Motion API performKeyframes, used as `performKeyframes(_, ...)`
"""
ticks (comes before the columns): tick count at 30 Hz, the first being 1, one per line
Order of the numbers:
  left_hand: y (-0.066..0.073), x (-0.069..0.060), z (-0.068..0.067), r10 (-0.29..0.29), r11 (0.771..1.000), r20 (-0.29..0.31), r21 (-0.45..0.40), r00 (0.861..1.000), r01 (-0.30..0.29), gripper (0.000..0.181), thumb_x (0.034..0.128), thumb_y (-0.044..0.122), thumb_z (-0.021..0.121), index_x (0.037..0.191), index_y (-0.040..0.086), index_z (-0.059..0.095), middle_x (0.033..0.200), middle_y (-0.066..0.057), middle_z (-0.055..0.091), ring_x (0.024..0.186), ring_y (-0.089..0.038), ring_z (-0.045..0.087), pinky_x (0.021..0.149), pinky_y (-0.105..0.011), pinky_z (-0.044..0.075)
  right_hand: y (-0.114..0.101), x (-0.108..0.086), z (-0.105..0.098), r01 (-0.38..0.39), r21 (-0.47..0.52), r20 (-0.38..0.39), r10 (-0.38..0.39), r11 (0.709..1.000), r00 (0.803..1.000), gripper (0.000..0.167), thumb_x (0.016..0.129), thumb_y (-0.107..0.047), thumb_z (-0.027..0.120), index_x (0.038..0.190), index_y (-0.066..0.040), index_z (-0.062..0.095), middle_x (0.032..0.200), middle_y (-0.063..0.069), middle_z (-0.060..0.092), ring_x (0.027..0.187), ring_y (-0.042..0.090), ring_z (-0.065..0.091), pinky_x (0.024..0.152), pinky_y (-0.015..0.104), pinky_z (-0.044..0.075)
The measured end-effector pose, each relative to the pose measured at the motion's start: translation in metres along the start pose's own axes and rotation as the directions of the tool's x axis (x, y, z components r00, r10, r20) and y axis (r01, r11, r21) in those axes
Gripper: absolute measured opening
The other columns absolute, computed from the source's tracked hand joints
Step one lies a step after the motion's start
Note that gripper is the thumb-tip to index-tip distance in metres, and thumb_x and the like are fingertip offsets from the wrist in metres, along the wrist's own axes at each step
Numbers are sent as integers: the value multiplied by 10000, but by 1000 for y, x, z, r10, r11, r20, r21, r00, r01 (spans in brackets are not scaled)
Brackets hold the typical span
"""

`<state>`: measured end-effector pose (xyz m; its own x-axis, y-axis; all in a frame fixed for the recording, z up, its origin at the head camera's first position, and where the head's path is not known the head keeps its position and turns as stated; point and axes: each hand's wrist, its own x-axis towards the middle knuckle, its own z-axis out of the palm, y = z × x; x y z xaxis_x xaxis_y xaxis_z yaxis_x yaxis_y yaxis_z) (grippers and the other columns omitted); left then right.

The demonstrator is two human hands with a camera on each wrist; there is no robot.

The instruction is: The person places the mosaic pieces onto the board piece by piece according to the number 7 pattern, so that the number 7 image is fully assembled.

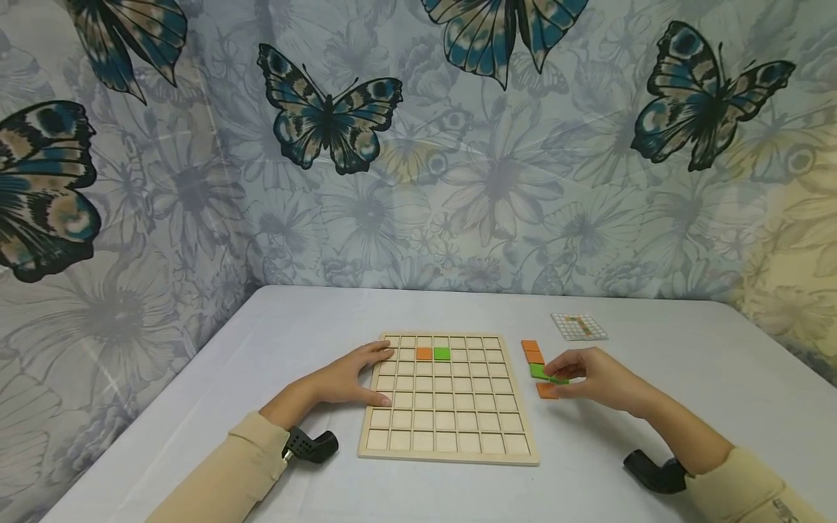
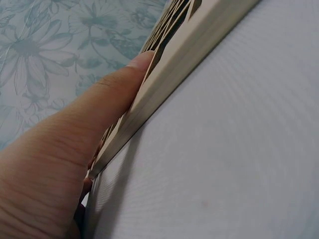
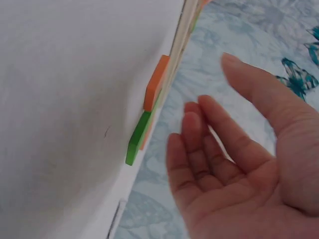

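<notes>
A wooden grid board [image 1: 451,460] lies on the table, with an orange tile [image 1: 424,354] and a green tile [image 1: 442,354] side by side in its second row. My left hand [image 1: 349,374] rests at the board's left edge; in the left wrist view its thumb [image 2: 114,89] lies extended along the wooden rim. To the right of the board, my right hand [image 1: 598,379] hovers over loose orange tiles [image 1: 530,346] and green tiles [image 1: 538,371]. In the right wrist view, a gap separates its thumb from its loosely bent fingers [image 3: 192,149], and nothing is between them.
A small card [image 1: 579,327] printed with a grid and a coloured pattern lies behind the loose tiles. The white-covered table [image 1: 196,436] meets butterfly-print fabric at its back. Black devices [image 1: 314,444] are strapped to both wrists.
</notes>
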<state>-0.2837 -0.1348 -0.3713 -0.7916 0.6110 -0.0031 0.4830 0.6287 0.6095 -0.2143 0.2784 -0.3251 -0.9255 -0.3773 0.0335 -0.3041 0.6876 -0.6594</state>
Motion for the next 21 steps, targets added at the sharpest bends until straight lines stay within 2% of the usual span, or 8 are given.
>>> performKeyframes(4,-1,0,0,2,1000,-1,4,1000,-2,911,720,460,767,1456,138,338,1563,-41,172,1442,-322,120,1126,-559,183,6,0,2,18,8,16,-18,1000,1000,408,771,-286,753,1054,-9,655,1039,92,684,911,119,639,778,203,512)
performKeyframes(17,-3,1,0,16,1000,-1,17,1000,-16,899,719,456,769,1452,151,347,1562,-39,177,1441,-317,125,1125,-563,185,14,1,6,32,-47,26,-31,998,999,348,773,-228,754,1036,-17,671,1029,84,679,935,180,640,798,226,516)
performKeyframes(21,-3,1,0,16,1000,-3,21,1000,-16,899,720,458,767,1452,149,347,1561,-43,180,1441,-317,130,1126,-560,184,15,1,6,41,-80,21,-40,996,999,321,767,-225,757,1016,-35,686,1013,65,683,917,150,638,783,216,515)
